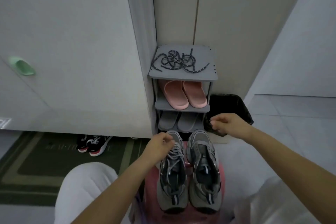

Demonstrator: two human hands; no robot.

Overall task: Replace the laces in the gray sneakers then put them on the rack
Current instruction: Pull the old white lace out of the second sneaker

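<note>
Progress seems early: my left hand (160, 146) fingers pinch one sneaker (172, 187)'s pale lace (175, 152) beneath them; right hand (225, 123) fingers curl, contents unclear; dark laces (179, 61) wait beyond, on the rack (181, 76).

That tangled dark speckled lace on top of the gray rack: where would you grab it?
Pinch the dark speckled lace at its loose tip, by the right edge of the gray rack, coming from above. That end lies straight and clear of the knotted middle, so pulling there should probably unravel the tangle rather than tighten it.
</note>
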